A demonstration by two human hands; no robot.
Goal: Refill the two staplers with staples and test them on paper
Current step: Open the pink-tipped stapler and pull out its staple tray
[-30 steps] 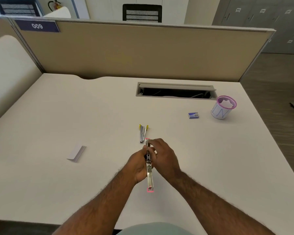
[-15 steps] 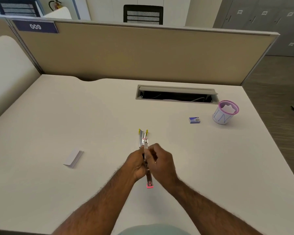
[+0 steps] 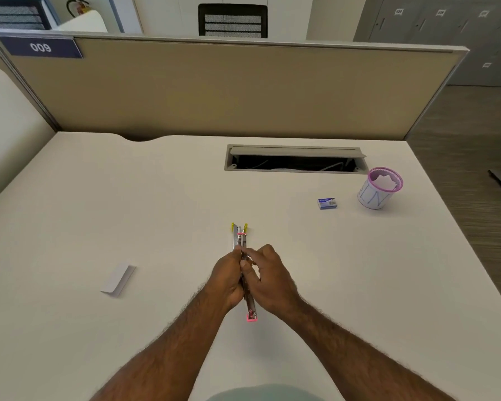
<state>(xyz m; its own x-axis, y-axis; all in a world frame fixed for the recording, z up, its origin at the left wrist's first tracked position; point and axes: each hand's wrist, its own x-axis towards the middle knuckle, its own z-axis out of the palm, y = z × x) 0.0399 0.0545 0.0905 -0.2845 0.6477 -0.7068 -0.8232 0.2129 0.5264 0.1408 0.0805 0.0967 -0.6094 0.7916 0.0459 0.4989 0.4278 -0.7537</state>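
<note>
A pink stapler (image 3: pixel 251 309), swung fully open into one long strip, is held over the middle of the desk. My left hand (image 3: pixel 227 277) grips its middle from the left. My right hand (image 3: pixel 269 280) closes on it from the right, fingertips pinched at the hinge. Just beyond my hands a yellow stapler (image 3: pixel 237 230) lies on the desk, partly hidden by the pink one's far end. A small blue staple box (image 3: pixel 327 203) sits to the right. A folded slip of white paper (image 3: pixel 118 279) lies to the left.
A pink-rimmed mesh cup (image 3: pixel 379 190) with paper in it stands at the right. An open cable slot (image 3: pixel 294 160) is cut into the desk behind. A beige partition (image 3: pixel 229 88) closes the back; the desk's right edge drops to the floor.
My hands have shifted slightly away from me with the pink stapler, so its far end now overlaps the yellow stapler. The grip has not changed.
</note>
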